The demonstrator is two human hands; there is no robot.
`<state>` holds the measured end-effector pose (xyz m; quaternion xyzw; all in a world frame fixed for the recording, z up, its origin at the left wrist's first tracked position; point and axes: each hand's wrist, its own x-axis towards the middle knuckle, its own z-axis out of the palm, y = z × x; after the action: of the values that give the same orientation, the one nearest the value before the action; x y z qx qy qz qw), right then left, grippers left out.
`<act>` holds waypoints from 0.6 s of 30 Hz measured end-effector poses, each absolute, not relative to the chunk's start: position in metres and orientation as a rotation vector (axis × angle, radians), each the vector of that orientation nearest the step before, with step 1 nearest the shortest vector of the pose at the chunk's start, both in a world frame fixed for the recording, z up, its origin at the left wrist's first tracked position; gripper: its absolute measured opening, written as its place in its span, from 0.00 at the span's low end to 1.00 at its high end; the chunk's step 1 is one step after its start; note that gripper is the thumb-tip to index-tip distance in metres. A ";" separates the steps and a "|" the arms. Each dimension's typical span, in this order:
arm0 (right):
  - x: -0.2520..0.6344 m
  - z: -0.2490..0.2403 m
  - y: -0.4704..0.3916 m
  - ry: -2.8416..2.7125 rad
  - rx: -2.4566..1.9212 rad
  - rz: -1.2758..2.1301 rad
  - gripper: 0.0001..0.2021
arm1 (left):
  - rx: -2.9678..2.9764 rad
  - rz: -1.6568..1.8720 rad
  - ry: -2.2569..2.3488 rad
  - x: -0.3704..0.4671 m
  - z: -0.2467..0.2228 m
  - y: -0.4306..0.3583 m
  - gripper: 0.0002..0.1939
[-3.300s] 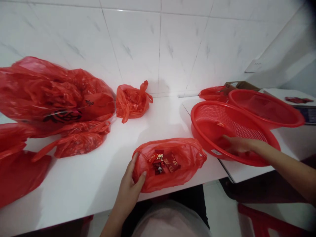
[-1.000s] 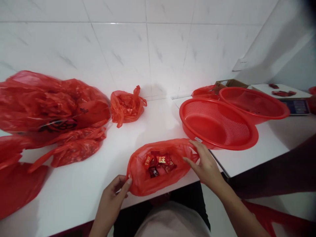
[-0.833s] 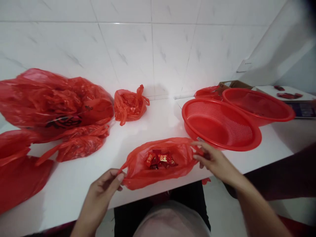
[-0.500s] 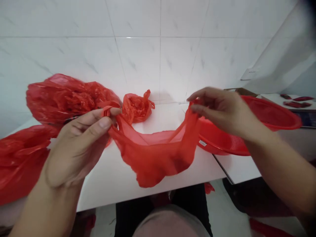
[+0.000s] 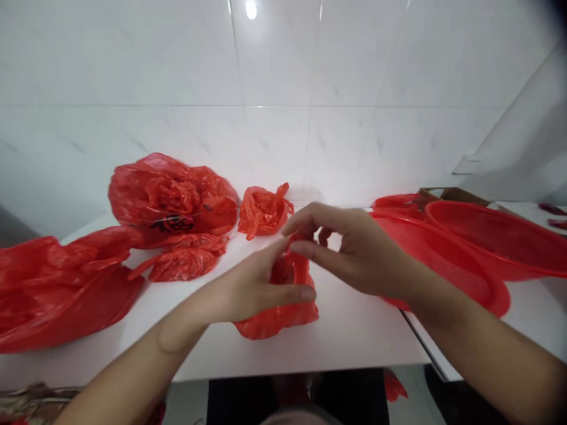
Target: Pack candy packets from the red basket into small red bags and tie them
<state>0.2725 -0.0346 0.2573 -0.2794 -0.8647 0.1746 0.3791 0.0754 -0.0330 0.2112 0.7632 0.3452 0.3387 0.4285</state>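
Observation:
A small red plastic bag (image 5: 283, 321) stands on the white tabletop in front of me, its top gathered between my hands. My left hand (image 5: 252, 280) wraps round its upper left side, with the thumb laid across the front. Thumb and fingertips of my right hand (image 5: 349, 248) pinch the bag's top edge, close against the left fingers. My hands cover part of the bag's mouth, and its contents cannot be made out. Just behind sits another small red bag (image 5: 263, 212) with its handles sticking up.
Left of my hands lie a large bulging red bag (image 5: 177, 198), a small knotted red bag (image 5: 188, 260) and a big crumpled red bag (image 5: 66, 289). Two red plastic baskets (image 5: 443, 260) (image 5: 500, 236) stand at right. A tiled wall (image 5: 274, 141) borders the white table (image 5: 354, 342).
My hands have come together from wide apart, closing the bag's stretched mouth and bringing it down to the table. The view has tilted up and shifted slightly left.

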 end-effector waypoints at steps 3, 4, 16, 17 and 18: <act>0.262 0.239 -0.032 -2.233 -0.591 0.520 0.13 | 1.823 0.730 0.881 0.080 0.194 -0.029 0.14; 0.261 0.232 -0.028 -2.227 -0.580 0.521 0.15 | 1.738 0.770 0.881 0.080 0.189 -0.027 0.16; 0.271 0.213 -0.066 -2.246 -0.567 0.769 0.06 | 1.581 0.730 0.821 0.058 0.196 -0.030 0.18; 0.270 0.212 -0.068 -2.245 -0.557 0.753 0.07 | 1.647 0.682 0.839 0.058 0.197 -0.031 0.15; 0.269 0.209 -0.065 -2.206 -0.583 0.710 0.08 | 1.719 0.642 0.854 0.057 0.197 -0.032 0.13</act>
<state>0.2686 -0.0649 0.2089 -0.2269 -0.8587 0.2764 0.3671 0.0574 -0.0324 0.1968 0.7200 0.3580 0.2690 0.5302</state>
